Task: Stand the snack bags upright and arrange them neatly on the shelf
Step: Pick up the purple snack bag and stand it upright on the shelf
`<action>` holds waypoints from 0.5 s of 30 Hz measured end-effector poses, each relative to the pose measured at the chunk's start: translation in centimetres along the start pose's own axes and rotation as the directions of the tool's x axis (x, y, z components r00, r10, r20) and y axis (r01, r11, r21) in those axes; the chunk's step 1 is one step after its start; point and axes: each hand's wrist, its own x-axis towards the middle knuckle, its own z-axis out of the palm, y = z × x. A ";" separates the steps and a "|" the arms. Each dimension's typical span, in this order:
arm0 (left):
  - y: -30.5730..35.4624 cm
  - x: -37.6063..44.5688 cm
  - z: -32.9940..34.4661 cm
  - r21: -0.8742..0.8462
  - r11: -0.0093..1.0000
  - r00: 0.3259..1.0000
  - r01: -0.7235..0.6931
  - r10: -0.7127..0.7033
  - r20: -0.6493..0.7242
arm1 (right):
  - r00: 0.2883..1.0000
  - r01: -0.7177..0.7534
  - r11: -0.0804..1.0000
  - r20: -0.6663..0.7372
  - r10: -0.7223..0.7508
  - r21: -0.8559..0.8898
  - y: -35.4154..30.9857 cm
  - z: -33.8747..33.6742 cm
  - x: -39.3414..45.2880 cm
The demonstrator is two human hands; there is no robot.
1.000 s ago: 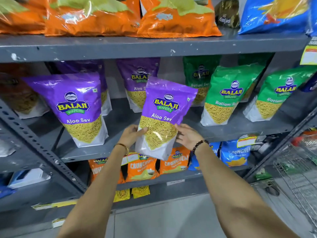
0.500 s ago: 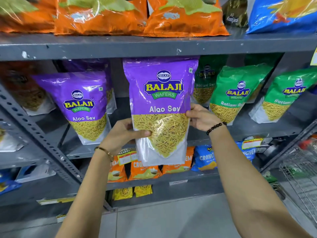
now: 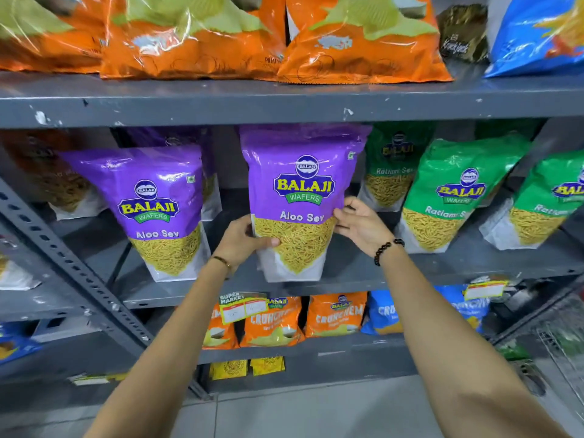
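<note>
A purple Aloo Sev bag (image 3: 300, 197) stands upright on the grey middle shelf (image 3: 354, 276), its base near the front edge. My left hand (image 3: 243, 240) grips its lower left side with the thumb across the front. My right hand (image 3: 360, 226) touches its right edge with the fingertips. A second purple Aloo Sev bag (image 3: 158, 210) stands to the left, with more purple bags behind it. Green Ratlami Sev bags (image 3: 455, 194) lean to the right.
The upper shelf (image 3: 284, 99) carries orange bags (image 3: 354, 39) and a blue bag (image 3: 537, 33) just above. A slotted grey upright (image 3: 72, 273) runs diagonally at left. Small orange and blue packs (image 3: 335, 314) fill the lower shelf. A wire trolley (image 3: 562, 339) stands at right.
The purple bag went from tilted and held in front of the shelf to upright, standing on the middle shelf. My hands moved forward with it, and my right hand loosened to fingertips.
</note>
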 end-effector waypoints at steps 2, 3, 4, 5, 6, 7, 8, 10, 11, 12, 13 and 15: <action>-0.7 1.9 0.1 0.060 0.998 0.998 -0.015 0.019 -0.065 | 0.998 0.026 0.999 -0.060 -0.028 -0.032 0.2 0.2 1.4; -1.1 2.7 0.2 0.092 0.996 0.995 -0.017 0.026 -0.094 | 0.996 0.037 0.998 -0.085 -0.041 -0.041 0.4 0.3 2.1; -1.4 3.3 0.3 0.121 0.993 0.992 -0.012 0.026 -0.119 | 0.993 0.045 0.998 -0.106 -0.050 -0.045 0.7 0.4 2.7; -1.8 3.8 0.4 0.140 0.990 0.990 0.000 0.020 -0.140 | 0.991 0.046 0.997 -0.123 -0.052 -0.054 1.2 0.4 3.2; -2.3 4.2 0.6 0.152 0.988 0.988 0.016 0.008 -0.155 | 0.989 0.043 0.997 -0.137 -0.051 -0.062 1.7 0.4 3.5; -2.9 4.5 0.7 0.160 0.987 0.986 0.028 -0.001 -0.165 | 0.988 0.039 0.997 -0.149 -0.048 -0.065 2.3 0.3 3.8; -3.4 4.6 0.9 0.161 0.986 0.985 0.031 -0.003 -0.172 | 0.986 0.034 0.998 -0.161 -0.042 -0.054 2.9 0.2 4.1; -4.4 4.8 1.1 0.109 0.994 0.985 0.028 -0.008 -0.173 | 0.984 0.032 0.999 -0.177 -0.033 -0.008 3.8 -0.1 4.4; -4.7 4.8 1.1 0.063 0.997 0.986 0.035 -0.024 -0.167 | 0.984 0.027 0.999 -0.178 -0.023 0.019 4.0 -0.4 4.6; -5.0 4.6 1.1 0.024 0.998 0.987 0.050 -0.046 -0.156 | 0.985 0.010 0.999 -0.171 -0.002 0.042 4.2 -0.8 4.6; -5.3 4.4 1.0 0.001 0.997 0.987 0.073 -0.072 -0.146 | 0.986 -0.026 0.998 -0.161 0.034 0.051 4.6 -1.1 4.6; -5.9 3.8 1.0 0.035 0.989 0.981 0.143 -0.137 -0.136 | 0.984 -0.127 0.992 -0.129 0.126 -0.001 5.9 -1.7 4.4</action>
